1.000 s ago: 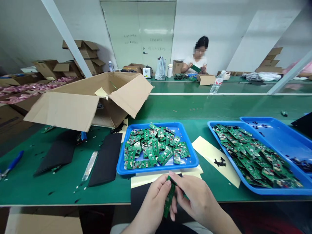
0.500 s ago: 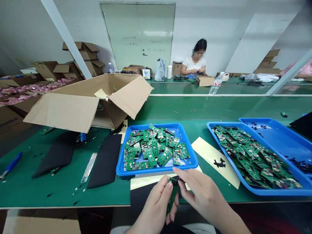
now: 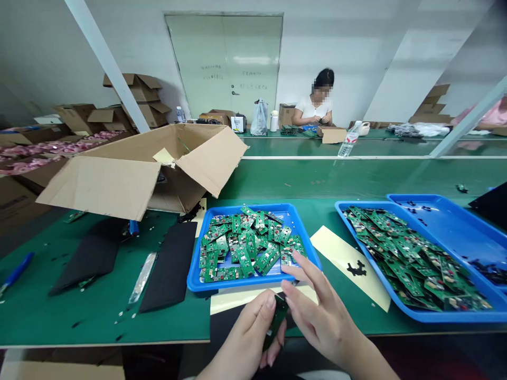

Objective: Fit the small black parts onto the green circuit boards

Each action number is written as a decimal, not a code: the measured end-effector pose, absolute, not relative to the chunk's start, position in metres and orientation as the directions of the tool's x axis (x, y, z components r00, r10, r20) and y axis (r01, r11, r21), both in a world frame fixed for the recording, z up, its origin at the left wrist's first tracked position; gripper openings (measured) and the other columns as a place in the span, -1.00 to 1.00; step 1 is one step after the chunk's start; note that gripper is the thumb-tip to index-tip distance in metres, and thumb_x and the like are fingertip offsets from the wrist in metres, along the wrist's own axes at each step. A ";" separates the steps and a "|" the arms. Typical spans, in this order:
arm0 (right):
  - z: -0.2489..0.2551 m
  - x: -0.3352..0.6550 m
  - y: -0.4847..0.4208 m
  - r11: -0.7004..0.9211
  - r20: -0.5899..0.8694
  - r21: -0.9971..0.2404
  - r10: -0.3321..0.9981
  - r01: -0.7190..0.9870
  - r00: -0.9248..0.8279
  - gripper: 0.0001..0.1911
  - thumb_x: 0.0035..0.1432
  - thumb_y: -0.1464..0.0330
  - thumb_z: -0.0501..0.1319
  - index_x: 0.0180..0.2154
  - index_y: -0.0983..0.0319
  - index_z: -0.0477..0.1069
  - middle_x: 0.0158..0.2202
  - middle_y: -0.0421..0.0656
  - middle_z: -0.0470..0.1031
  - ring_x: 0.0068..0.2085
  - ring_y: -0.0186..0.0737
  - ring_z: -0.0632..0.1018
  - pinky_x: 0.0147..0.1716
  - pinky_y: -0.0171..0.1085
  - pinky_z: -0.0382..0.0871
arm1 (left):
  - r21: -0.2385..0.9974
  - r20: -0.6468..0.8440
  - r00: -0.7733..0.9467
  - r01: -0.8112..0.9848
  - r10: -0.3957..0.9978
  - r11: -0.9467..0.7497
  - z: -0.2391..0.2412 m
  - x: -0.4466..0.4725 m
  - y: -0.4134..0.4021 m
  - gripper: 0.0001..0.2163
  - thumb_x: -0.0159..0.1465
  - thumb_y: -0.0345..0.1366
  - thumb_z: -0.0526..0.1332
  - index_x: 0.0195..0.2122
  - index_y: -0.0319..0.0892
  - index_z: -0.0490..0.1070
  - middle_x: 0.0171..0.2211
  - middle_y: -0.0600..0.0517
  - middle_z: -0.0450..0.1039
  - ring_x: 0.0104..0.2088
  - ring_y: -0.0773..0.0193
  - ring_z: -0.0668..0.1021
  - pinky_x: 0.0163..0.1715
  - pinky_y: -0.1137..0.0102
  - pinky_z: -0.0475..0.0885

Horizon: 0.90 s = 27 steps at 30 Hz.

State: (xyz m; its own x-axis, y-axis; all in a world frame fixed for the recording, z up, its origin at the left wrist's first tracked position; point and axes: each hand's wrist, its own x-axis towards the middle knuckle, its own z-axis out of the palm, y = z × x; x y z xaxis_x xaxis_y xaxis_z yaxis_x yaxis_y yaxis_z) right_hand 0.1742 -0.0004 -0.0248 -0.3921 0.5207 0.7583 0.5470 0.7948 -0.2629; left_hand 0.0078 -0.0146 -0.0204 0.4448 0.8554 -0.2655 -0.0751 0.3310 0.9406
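Note:
My left hand grips a small green circuit board edge-on, just below the table's front edge. My right hand is beside it, its fingers spread and stretched toward the board's top end, the thumb near it, holding nothing that I can see. Just beyond my hands stands a blue tray heaped with several green circuit boards. A yellow paper sheet and a black sheet lie under my hands.
At the right a second blue tray holds several more boards, with a third blue tray behind it. An open cardboard box stands at left. Black foam sheets, a blue-handled tool. A person sits at the far table.
My right hand has opened its fingers and loosened from the board's top end. The view has tilted down slightly. The left hand still holds the board.

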 end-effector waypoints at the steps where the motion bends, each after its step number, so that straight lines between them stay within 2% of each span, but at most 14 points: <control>1: -0.025 0.175 -0.002 0.794 0.754 -0.303 0.538 0.526 -0.377 -0.40 0.20 0.63 0.05 0.24 0.18 0.12 0.27 0.10 0.07 0.18 0.02 0.35 0.07 0.09 0.35 | 0.937 -0.271 0.427 -0.088 0.863 0.337 -0.021 0.006 -0.015 -0.53 0.27 0.16 -0.01 -0.44 -0.18 0.32 -0.69 0.19 0.22 -0.75 0.48 0.20 -0.77 0.55 0.08; 2: -0.026 0.177 -0.003 0.787 0.757 -0.351 0.557 0.507 -0.342 -0.36 0.18 0.63 0.06 0.26 0.16 0.08 0.27 0.06 0.09 0.23 0.04 0.29 0.11 0.11 0.30 | 0.935 -0.273 0.400 -0.106 0.875 0.339 -0.020 0.005 -0.015 -0.52 0.27 0.15 0.00 -0.42 -0.20 0.36 -0.65 0.16 0.26 -0.72 0.46 0.23 -0.74 0.54 0.13; 4: -0.026 0.183 -0.004 0.745 0.759 -0.480 0.618 0.463 -0.208 -0.37 0.19 0.59 0.08 0.26 0.13 0.11 0.25 -0.01 0.17 0.27 0.04 0.22 0.16 0.09 0.23 | 0.940 -0.246 0.344 -0.144 0.906 0.310 -0.018 0.001 -0.017 -0.53 0.27 0.12 0.05 -0.26 -0.22 0.46 -0.51 0.08 0.34 -0.60 0.40 0.35 -0.64 0.51 0.27; 6: -0.027 0.190 -0.003 0.661 0.710 -0.668 0.703 0.341 0.029 -0.47 0.23 0.52 0.10 0.21 0.12 0.20 0.22 -0.04 0.24 0.23 0.00 0.29 0.17 0.03 0.22 | 0.971 -0.154 0.322 -0.126 0.934 0.203 -0.014 -0.004 -0.018 -0.57 0.28 0.06 0.09 -0.07 -0.15 0.48 -0.36 0.02 0.38 -0.44 0.31 0.43 -0.45 0.44 0.38; 8: -0.028 0.199 0.004 0.532 0.524 -0.846 0.817 0.039 0.240 -0.64 0.29 0.35 0.11 0.12 0.09 0.32 0.14 -0.08 0.36 0.11 -0.09 0.44 0.10 -0.07 0.32 | 0.999 0.005 0.341 -0.044 0.940 0.011 -0.008 -0.007 -0.021 -0.63 0.32 -0.01 0.08 0.04 -0.04 0.45 -0.27 -0.01 0.40 -0.32 0.25 0.47 -0.27 0.37 0.41; 9: -0.027 0.202 0.008 0.440 0.396 -0.888 0.879 -0.133 0.264 -0.70 0.31 0.26 0.10 0.04 0.09 0.38 0.07 -0.10 0.44 0.01 -0.15 0.51 0.02 -0.13 0.40 | 0.995 0.094 0.353 0.008 0.931 -0.104 -0.006 -0.008 -0.021 -0.65 0.34 -0.05 0.07 0.08 0.02 0.42 -0.24 -0.01 0.40 -0.28 0.23 0.47 -0.21 0.34 0.41; 11: -0.026 0.204 0.016 0.218 0.180 -0.904 0.974 -0.367 0.134 -0.73 0.31 0.17 0.09 -0.16 0.15 0.48 -0.15 -0.11 0.56 -0.24 -0.24 0.60 -0.25 -0.28 0.51 | 0.938 0.269 0.372 0.108 0.889 -0.329 -0.005 -0.010 -0.022 -0.66 0.35 -0.10 0.06 0.14 0.08 0.35 -0.20 -0.02 0.39 -0.26 0.23 0.48 -0.18 0.34 0.42; 13: -0.024 0.200 0.018 0.019 0.054 -0.916 0.996 -0.401 -0.077 -0.60 0.29 0.12 0.10 -0.40 0.26 0.49 -0.43 -0.09 0.58 -0.50 -0.28 0.58 -0.55 -0.37 0.47 | 0.828 0.432 0.370 0.198 0.822 -0.524 -0.008 -0.013 -0.021 -0.65 0.37 -0.15 0.06 0.18 0.09 0.29 -0.17 -0.04 0.40 -0.21 0.22 0.50 -0.14 0.33 0.44; 15: -0.020 0.192 0.012 -0.139 -0.025 -0.919 0.955 -0.370 -0.296 -0.46 0.23 0.01 0.12 -0.51 0.32 0.46 -0.58 -0.08 0.53 -0.65 -0.30 0.52 -0.67 -0.39 0.38 | 0.666 0.570 0.388 0.299 0.724 -0.684 -0.014 -0.016 -0.018 -0.64 0.38 -0.25 0.07 0.20 0.06 0.25 -0.14 -0.05 0.44 -0.13 0.19 0.52 -0.01 0.23 0.41; 17: -0.016 0.183 0.001 -0.274 -0.081 -0.901 0.867 -0.335 -0.492 -0.39 0.09 -0.12 0.16 -0.50 0.34 0.45 -0.60 -0.09 0.51 -0.66 -0.32 0.51 -0.65 -0.40 0.35 | 0.477 0.649 0.441 0.397 0.619 -0.784 -0.019 -0.021 -0.015 -0.61 0.36 -0.38 0.09 0.20 0.02 0.24 -0.13 -0.06 0.51 -0.04 0.15 0.52 0.11 0.09 0.31; 20: -0.009 0.175 -0.016 -0.377 -0.152 -0.887 0.783 -0.266 -0.604 -0.46 -0.04 -0.08 0.31 -0.46 0.31 0.40 -0.55 -0.15 0.50 -0.58 -0.37 0.52 -0.53 -0.41 0.36 | 0.295 0.697 0.475 0.494 0.538 -0.818 -0.022 -0.027 -0.013 -0.59 0.32 -0.52 0.09 0.16 -0.03 0.31 -0.11 -0.05 0.57 0.00 0.14 0.53 0.13 0.09 0.30; 23: -0.003 0.174 -0.027 -0.383 -0.208 -0.901 0.793 -0.203 -0.573 -0.56 -0.02 0.04 0.37 -0.43 0.28 0.36 -0.52 -0.18 0.50 -0.49 -0.34 0.54 -0.42 -0.38 0.37 | 0.234 0.734 0.459 0.520 0.500 -0.822 -0.019 -0.031 -0.014 -0.56 0.29 -0.53 0.12 0.18 -0.08 0.31 -0.09 -0.09 0.58 -0.01 0.12 0.55 0.07 0.15 0.37; 27: -0.002 0.171 -0.035 -0.383 -0.205 -0.885 0.830 -0.264 -0.518 -0.63 0.05 0.08 0.33 -0.39 0.25 0.36 -0.49 -0.18 0.50 -0.43 -0.33 0.54 -0.35 -0.34 0.38 | 0.238 0.737 0.439 0.542 0.513 -0.806 -0.010 -0.031 -0.016 -0.37 0.19 -0.58 0.24 0.26 -0.07 0.17 -0.11 -0.11 0.60 -0.10 0.12 0.61 -0.06 0.27 0.50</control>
